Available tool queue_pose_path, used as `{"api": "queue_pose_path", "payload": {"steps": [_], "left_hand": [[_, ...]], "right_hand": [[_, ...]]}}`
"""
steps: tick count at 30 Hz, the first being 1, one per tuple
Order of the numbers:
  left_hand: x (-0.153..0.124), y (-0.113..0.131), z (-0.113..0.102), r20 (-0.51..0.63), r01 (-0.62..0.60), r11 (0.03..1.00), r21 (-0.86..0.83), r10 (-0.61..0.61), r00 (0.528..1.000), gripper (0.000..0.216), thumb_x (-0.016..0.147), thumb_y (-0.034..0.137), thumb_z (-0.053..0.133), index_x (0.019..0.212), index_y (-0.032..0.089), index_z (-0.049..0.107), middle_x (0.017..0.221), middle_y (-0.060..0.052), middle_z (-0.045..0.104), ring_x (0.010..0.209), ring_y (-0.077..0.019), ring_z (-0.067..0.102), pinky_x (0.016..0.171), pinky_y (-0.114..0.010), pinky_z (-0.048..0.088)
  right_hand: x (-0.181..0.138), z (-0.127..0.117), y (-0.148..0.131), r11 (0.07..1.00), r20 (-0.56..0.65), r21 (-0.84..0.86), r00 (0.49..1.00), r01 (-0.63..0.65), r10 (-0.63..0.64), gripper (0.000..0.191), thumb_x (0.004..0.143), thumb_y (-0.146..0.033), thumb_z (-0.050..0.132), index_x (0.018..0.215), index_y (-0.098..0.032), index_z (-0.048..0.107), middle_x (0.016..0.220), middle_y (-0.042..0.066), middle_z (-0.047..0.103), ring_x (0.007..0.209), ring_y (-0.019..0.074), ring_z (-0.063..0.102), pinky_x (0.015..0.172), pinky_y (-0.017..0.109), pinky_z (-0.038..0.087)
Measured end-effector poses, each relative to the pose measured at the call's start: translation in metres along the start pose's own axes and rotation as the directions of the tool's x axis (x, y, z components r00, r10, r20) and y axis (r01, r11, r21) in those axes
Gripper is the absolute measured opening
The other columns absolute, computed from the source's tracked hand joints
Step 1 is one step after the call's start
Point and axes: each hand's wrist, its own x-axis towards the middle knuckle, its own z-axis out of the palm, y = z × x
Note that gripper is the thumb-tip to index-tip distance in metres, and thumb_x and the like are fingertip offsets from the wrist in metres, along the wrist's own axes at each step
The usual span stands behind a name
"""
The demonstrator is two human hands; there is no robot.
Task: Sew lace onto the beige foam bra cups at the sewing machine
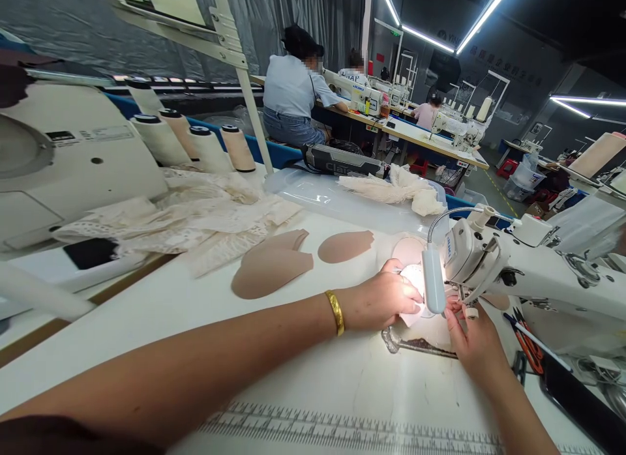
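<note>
Under the bright lamp a pale fabric piece [413, 277] lies on the bed of a white sewing machine [508, 263]. My left hand [388, 298], with a gold bracelet at the wrist, has its fingers curled onto this piece left of the needle area. Close by the presser foot, my right hand [472, 341] pinches at the right side of the fabric; its fingertips are partly hidden by the machine head. Glare washes out the cloth's details. The small lamp [433, 279] hangs between my hands. Tan cup-shaped pieces [272, 276] lie on the table to the left.
Cream lace fabric [235, 210] is heaped at the left, near several thread cones [237, 148] and another machine [73, 161]. A ruler strip [352, 429] runs along the front edge. Orange-handled scissors [531, 347] and a black phone-like object [581, 403] lie right. Co-workers [296, 96] sit beyond.
</note>
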Motion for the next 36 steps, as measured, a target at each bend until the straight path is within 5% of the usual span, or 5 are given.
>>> {"api": "queue_pose_path", "payload": {"steps": [17, 26, 31, 36], "left_hand": [[-0.003, 0.0, 0.003, 0.005, 0.02, 0.998, 0.054, -0.02, 1.0, 0.033, 0.071, -0.001, 0.057, 0.092, 0.022, 0.069, 0.098, -0.004, 0.074, 0.088, -0.022, 0.061, 0.096, -0.047, 0.029], [-0.005, 0.006, 0.006, -0.027, 0.026, 0.988, 0.151, -0.022, 0.999, 0.005, 0.081, 0.015, 0.065, 0.078, 0.019, 0.064, 0.096, -0.005, 0.07, 0.083, -0.0229, 0.056, 0.091, -0.048, 0.028], [-0.009, 0.014, 0.002, -0.054, -0.049, 0.987, 0.152, 0.058, 0.997, 0.007, 0.088, 0.016, 0.061, 0.084, 0.021, 0.065, 0.09, -0.001, 0.069, 0.078, -0.0203, 0.056, 0.093, -0.049, 0.028], [-0.012, 0.025, 0.001, -0.054, -0.106, 0.972, 0.21, 0.12, 0.991, 0.016, 0.082, 0.008, 0.059, 0.07, 0.019, 0.057, 0.073, 0.002, 0.061, 0.064, -0.0161, 0.049, 0.089, -0.049, 0.031]], "right_hand": [[0.0, -0.002, 0.0, 0.999, -0.006, -0.018, 0.999, 0.051, -0.052, 0.012, 0.104, -0.029, 0.045, 0.103, -0.022, 0.056, 0.092, 0.01, 0.065, 0.087, 0.0275, 0.066, 0.072, 0.043, 0.057], [-0.002, -0.002, 0.003, 0.997, 0.037, -0.04, 0.997, 0.068, -0.067, 0.016, 0.104, -0.031, 0.044, 0.102, -0.023, 0.058, 0.097, 0.01, 0.069, 0.091, 0.0275, 0.068, 0.074, 0.041, 0.056], [0.0, -0.008, -0.003, 0.993, 0.175, -0.024, 0.978, 0.118, -0.112, 0.019, 0.105, -0.029, 0.042, 0.111, -0.024, 0.06, 0.095, 0.006, 0.068, 0.083, 0.0233, 0.066, 0.067, 0.033, 0.051], [0.004, -0.014, -0.017, 0.976, 0.369, 0.08, 0.904, 0.2, -0.216, 0.022, 0.104, -0.019, 0.042, 0.107, -0.026, 0.063, 0.09, 0.003, 0.061, 0.081, 0.0199, 0.06, 0.069, 0.029, 0.046]]}}
